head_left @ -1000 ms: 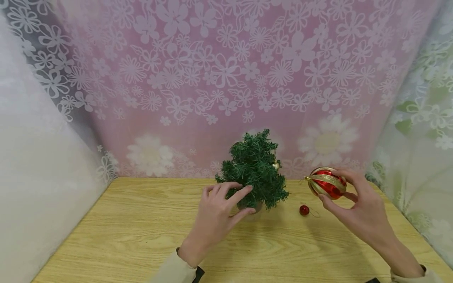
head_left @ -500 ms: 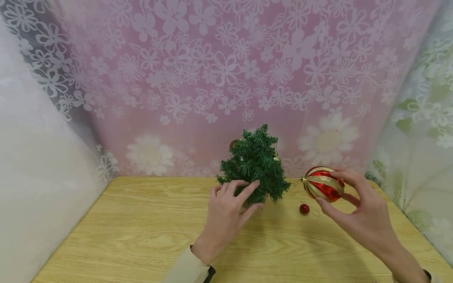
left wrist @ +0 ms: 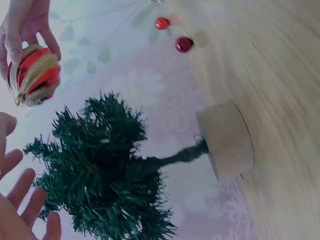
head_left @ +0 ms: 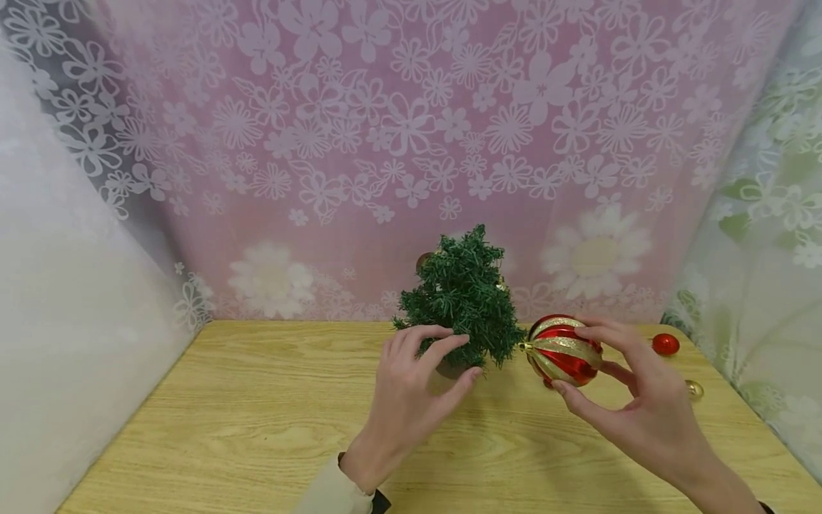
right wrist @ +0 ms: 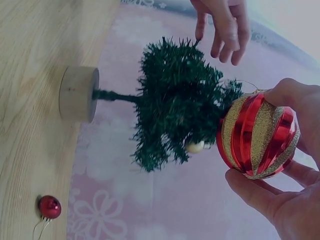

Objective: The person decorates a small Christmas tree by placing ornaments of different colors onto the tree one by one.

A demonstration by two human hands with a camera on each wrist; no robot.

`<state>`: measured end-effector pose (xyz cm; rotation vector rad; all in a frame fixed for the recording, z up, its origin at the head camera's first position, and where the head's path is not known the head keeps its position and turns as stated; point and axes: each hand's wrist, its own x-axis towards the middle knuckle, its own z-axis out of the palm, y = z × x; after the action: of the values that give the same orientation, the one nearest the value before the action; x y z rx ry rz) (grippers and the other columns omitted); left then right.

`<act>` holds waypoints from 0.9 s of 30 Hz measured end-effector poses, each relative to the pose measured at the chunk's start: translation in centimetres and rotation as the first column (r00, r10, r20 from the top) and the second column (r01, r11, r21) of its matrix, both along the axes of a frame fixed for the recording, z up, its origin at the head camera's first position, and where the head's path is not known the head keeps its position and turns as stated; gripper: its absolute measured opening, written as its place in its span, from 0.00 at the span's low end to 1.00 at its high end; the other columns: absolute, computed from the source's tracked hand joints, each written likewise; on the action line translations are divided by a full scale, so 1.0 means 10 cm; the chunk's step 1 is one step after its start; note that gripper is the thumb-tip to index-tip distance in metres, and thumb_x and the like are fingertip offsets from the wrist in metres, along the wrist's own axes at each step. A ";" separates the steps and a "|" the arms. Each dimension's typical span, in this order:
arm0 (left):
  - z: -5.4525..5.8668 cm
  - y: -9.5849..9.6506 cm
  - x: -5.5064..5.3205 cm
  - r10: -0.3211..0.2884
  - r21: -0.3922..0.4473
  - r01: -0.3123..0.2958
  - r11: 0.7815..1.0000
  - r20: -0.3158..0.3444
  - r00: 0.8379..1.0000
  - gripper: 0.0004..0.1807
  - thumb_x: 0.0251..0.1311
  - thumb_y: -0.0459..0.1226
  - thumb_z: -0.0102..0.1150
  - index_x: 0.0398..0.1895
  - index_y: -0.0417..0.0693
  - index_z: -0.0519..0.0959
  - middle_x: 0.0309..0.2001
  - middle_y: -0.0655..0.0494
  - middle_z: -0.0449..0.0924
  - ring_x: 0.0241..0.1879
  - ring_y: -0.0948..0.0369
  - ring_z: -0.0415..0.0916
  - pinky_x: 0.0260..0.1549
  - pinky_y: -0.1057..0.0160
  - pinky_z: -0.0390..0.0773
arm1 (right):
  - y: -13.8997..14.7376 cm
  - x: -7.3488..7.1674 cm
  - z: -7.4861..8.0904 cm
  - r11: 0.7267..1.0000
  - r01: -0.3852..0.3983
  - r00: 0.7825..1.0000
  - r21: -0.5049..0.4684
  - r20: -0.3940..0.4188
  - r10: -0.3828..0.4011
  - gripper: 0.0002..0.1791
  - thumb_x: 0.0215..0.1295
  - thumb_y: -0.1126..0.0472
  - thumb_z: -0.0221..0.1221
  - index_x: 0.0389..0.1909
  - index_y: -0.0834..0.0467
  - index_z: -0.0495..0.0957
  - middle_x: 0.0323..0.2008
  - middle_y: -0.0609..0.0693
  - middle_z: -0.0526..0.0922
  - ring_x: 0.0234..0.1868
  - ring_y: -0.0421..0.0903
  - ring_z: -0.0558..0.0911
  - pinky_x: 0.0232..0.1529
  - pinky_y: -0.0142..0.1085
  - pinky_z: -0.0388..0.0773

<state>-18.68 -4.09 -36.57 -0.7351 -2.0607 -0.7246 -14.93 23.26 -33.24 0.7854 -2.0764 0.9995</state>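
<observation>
A small green artificial Christmas tree (head_left: 465,293) stands upright on a round, pale wood-like base (right wrist: 79,95). Beside its lower branches is my left hand (head_left: 407,385), fingers loosely bent and parted; the right wrist view shows its fingertips at the branch tips, and whether they touch I cannot tell. My right hand (head_left: 655,407) holds a large red bauble with gold glitter stripes (head_left: 561,353) between thumb and fingers. The bauble's gold cap points at the tree's right side, close to the branches. A gold ornament (head_left: 501,284) and a brownish round one (head_left: 424,262) show among the branches.
On the wooden table (head_left: 257,414), a small dark red ball (right wrist: 49,206) with a wire loop lies right of the tree. Farther right are a red ball (head_left: 666,345) and a gold ball (head_left: 693,390). Flower-patterned curtains (head_left: 411,143) surround the table.
My right hand has carried the striped bauble left toward the tree, uncovering the red and gold balls and mostly covering the dark red one. Earlier, the left hand shifted slightly right and the tree moved a little.
</observation>
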 end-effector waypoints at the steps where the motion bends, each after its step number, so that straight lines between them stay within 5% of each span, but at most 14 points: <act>1: 0.01 0.00 0.02 -0.019 0.017 0.019 1.000 -0.016 1.000 0.18 0.62 0.51 0.70 0.52 0.57 0.85 0.52 0.58 0.81 0.54 0.57 0.77 0.54 0.50 0.77 | -0.01 0.00 0.00 1.000 -0.023 1.000 0.000 -0.020 0.023 0.36 0.52 0.63 0.77 0.61 0.70 0.75 0.63 0.56 0.77 0.64 0.35 0.77 0.50 0.18 0.78; 5: 0.02 0.00 0.06 -0.077 0.046 0.080 0.996 -0.054 0.996 0.13 0.63 0.48 0.70 0.48 0.56 0.86 0.49 0.59 0.83 0.51 0.59 0.79 0.52 0.53 0.77 | -0.05 -0.02 -0.03 0.997 -0.083 0.995 -0.006 -0.054 0.083 0.39 0.63 0.43 0.67 0.61 0.72 0.75 0.61 0.58 0.78 0.62 0.36 0.79 0.50 0.19 0.79; 20: -0.02 0.05 0.08 -0.135 -0.003 0.135 0.991 -0.073 0.988 0.05 0.62 0.43 0.71 0.40 0.58 0.88 0.45 0.62 0.84 0.48 0.63 0.80 0.45 0.63 0.75 | -0.22 0.02 -0.10 0.994 -0.088 0.993 0.059 -0.077 0.092 0.35 0.67 0.41 0.62 0.60 0.67 0.77 0.60 0.58 0.79 0.61 0.31 0.79 0.49 0.18 0.79; 27: -0.03 0.03 0.09 -0.131 0.046 0.134 0.990 -0.067 0.989 0.02 0.62 0.38 0.69 0.36 0.56 0.86 0.44 0.61 0.84 0.47 0.63 0.80 0.47 0.61 0.79 | -0.23 0.04 -0.10 0.991 -0.045 0.998 0.128 -0.045 0.051 0.33 0.68 0.40 0.60 0.64 0.60 0.78 0.61 0.56 0.78 0.58 0.28 0.77 0.47 0.16 0.78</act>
<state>-17.83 -3.81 -36.85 -0.8621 -1.9429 -0.8147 -14.58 20.97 -34.22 0.9189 -2.1045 0.8725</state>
